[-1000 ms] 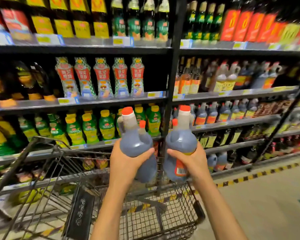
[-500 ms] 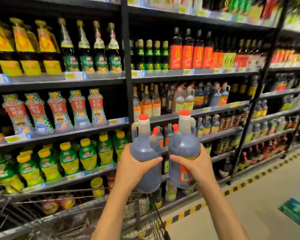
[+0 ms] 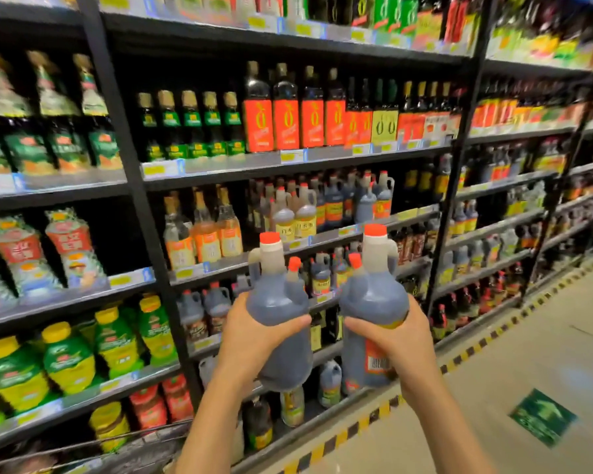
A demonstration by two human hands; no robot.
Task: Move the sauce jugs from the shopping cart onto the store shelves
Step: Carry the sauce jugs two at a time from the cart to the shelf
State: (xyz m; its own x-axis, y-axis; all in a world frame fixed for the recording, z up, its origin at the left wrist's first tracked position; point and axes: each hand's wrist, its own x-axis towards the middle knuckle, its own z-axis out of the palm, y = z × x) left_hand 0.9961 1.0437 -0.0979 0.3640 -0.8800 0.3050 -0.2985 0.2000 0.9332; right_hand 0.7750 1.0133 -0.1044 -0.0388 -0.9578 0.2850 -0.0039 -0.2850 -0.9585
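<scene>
Sauce jugs: two dark jugs with red caps, upright and side by side at frame centre; the left jug (image 3: 279, 316) and right jug (image 3: 374, 313) are close together, apparently not touching.
Left hand (image 3: 254, 336): grip closed around the left jug's lower body.
Right hand (image 3: 396, 343): grip closed around the right jug's body, over its barcode label.
Change: a second ago both jugs hung over the shopping cart (image 3: 117, 449); now only its rim shows at 7 o'clock, and the view has swung along the aisle.
Shelves (image 3: 288, 165): similar red-capped jugs (image 3: 367, 203) stand at 12 o'clock, just above.
Meaning: probably carrying phase; neither jug is shelved yet.
</scene>
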